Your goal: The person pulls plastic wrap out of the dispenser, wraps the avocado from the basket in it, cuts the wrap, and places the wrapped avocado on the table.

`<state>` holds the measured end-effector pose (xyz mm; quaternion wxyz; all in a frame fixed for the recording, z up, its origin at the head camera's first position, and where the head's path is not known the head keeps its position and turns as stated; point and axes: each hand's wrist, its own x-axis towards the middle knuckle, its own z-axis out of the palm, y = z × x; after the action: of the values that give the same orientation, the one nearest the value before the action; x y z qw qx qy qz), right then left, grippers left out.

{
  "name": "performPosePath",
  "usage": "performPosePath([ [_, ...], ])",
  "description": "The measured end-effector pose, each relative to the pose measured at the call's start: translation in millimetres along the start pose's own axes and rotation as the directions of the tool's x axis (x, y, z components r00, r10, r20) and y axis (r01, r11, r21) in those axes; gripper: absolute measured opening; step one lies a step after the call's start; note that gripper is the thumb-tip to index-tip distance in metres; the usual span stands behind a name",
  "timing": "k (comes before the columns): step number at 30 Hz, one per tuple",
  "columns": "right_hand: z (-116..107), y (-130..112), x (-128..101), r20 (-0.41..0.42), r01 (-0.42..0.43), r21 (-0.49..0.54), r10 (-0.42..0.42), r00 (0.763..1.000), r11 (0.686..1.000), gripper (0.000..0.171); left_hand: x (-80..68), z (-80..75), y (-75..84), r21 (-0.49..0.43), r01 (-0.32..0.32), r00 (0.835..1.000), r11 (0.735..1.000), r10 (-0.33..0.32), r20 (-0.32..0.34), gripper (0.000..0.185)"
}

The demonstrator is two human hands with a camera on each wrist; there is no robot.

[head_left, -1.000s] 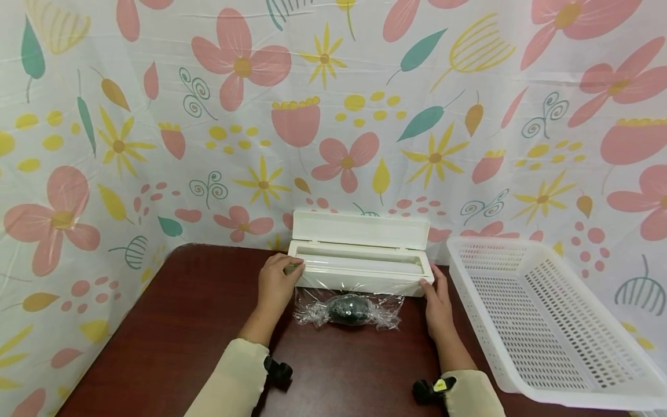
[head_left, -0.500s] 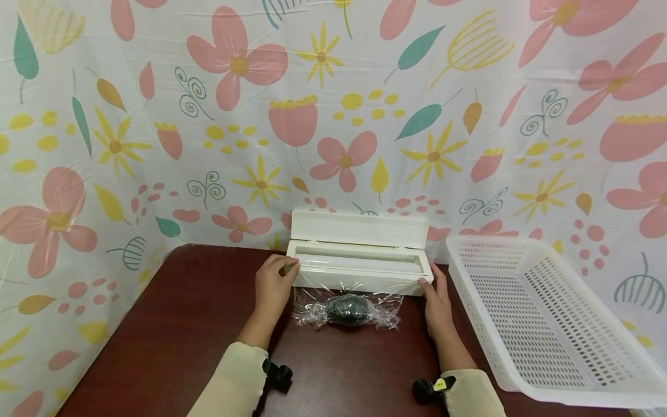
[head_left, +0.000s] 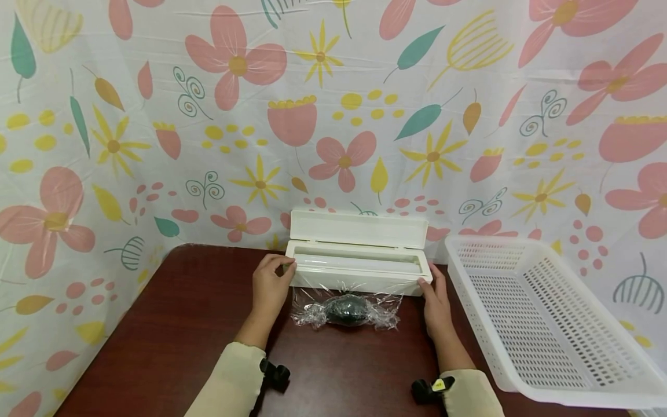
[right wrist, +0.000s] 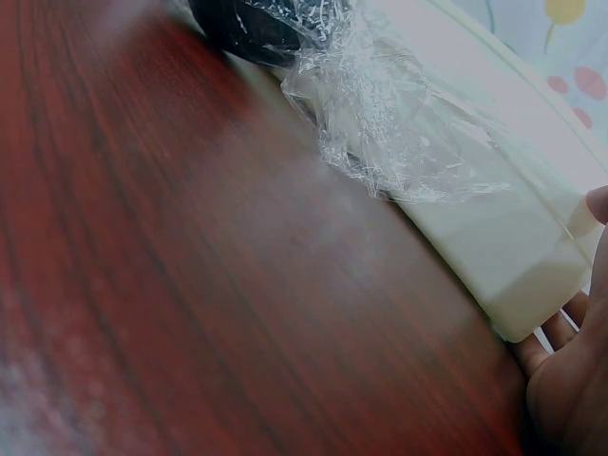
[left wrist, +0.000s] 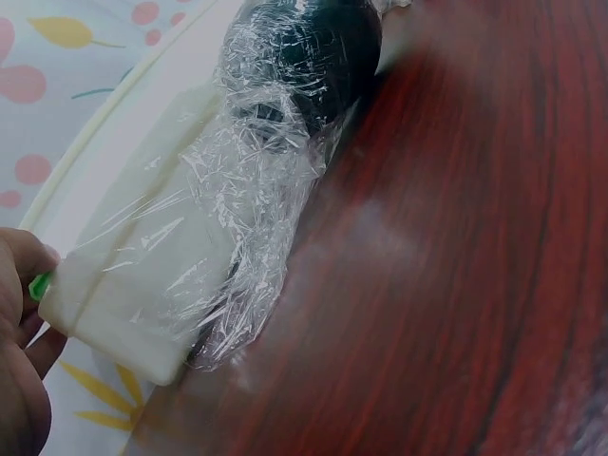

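Note:
A long white cling film dispenser (head_left: 354, 280) stands near the back of the table with its lid (head_left: 359, 229) raised. A roll of film (head_left: 359, 264) lies inside. My left hand (head_left: 271, 284) pinches the dispenser's left end; in the left wrist view a small green piece (left wrist: 39, 286) shows at the fingers. My right hand (head_left: 439, 301) grips the right end, thumb on the front and fingers round the side. In front lies a dark, rounded thing (head_left: 347, 310) wrapped in clear cling film (head_left: 383, 315), with crumpled film on both sides. Film stretches from it up the dispenser's front.
To the right stands a white perforated plastic basket (head_left: 521, 387), close to my right forearm. The table (head_left: 333, 376) is dark reddish wood. A flower-printed sheet (head_left: 344, 116) hangs right behind the dispenser and along the left side.
My left fingertips have slid slightly left towards the dispenser's left end. The right hand, dispenser and wrapped thing have hardly moved; the head view has shifted a little.

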<state>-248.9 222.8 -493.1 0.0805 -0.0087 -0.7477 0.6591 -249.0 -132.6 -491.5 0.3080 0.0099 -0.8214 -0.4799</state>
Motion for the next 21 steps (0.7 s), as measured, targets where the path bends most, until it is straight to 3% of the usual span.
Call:
performPosePath([
  [21, -0.7, 2.8, 2.4, -0.011, -0.017, 0.007, 0.017, 1.0, 1.0, 0.057, 1.2, -0.6, 1.2, -0.005, 0.023, 0.999, 1.0, -0.023, 0.043, 0.006],
])
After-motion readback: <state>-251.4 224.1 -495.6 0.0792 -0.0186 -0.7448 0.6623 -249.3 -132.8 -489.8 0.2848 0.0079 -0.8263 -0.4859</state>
